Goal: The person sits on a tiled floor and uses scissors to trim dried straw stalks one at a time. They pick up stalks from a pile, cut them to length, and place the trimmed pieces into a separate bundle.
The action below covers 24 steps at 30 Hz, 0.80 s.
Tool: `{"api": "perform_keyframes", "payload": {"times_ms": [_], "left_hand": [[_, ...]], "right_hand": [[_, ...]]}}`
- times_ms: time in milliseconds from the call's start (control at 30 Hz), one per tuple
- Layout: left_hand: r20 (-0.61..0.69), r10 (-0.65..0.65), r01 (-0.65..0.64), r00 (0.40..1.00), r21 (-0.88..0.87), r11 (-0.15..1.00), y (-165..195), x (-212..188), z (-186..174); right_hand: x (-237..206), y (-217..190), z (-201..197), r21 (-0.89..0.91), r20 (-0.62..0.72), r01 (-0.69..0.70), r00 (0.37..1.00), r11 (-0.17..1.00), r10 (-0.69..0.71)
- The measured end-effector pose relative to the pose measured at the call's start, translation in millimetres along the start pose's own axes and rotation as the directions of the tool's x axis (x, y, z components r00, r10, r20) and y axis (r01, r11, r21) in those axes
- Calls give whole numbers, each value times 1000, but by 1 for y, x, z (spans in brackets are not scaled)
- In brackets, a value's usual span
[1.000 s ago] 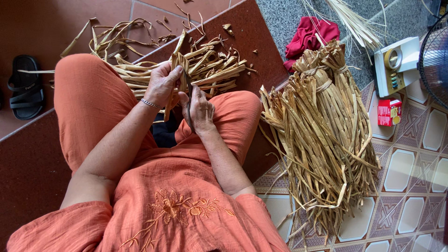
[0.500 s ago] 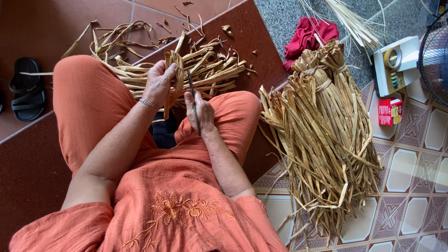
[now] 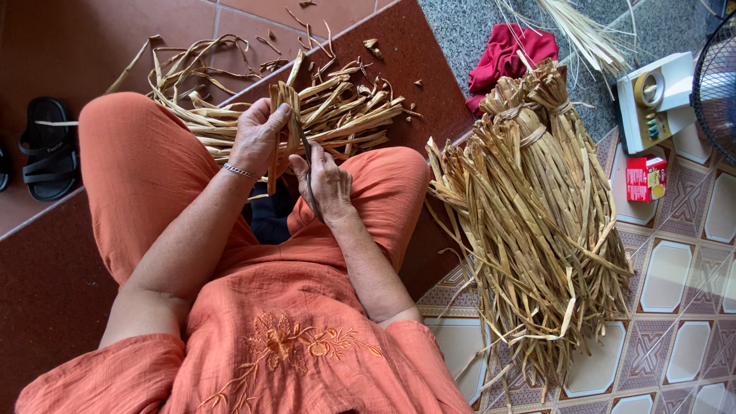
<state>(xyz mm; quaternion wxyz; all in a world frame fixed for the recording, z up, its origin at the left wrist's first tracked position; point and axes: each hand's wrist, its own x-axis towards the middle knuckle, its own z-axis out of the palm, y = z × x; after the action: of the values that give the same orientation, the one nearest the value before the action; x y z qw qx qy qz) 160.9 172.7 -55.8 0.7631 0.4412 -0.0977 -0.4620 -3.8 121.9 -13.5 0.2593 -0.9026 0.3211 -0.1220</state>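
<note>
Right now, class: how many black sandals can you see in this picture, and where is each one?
2. One whole black sandal lies on the red tile floor left of the person's knee; another sandal is only a sliver at the left edge, mostly cut off.

Person wears loose orange top w/ embroidered flower motif on front & short sleeves, matching orange trousers, plus thin silver bracelet on wrist of left hand; right hand bare.

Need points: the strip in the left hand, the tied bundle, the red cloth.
dried leaf strip (image 3: pixel 274 165), head view, lower part below the left hand
tied bundle (image 3: pixel 537 222), head view, middle of the stalks
red cloth (image 3: pixel 502 57), head view, centre fold
</note>
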Motion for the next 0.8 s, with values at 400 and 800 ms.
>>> {"api": "perform_keyframes", "payload": {"times_ms": [400, 800], "left_hand": [[5, -3, 2, 1000, 95, 995, -1, -5, 1], [31, 24, -27, 999, 84, 996, -6, -6, 5]], "right_hand": [[-1, 1, 6, 102, -14, -7, 1000, 995, 9], [0, 1, 4, 43, 119, -152, 982, 987, 146]]}}
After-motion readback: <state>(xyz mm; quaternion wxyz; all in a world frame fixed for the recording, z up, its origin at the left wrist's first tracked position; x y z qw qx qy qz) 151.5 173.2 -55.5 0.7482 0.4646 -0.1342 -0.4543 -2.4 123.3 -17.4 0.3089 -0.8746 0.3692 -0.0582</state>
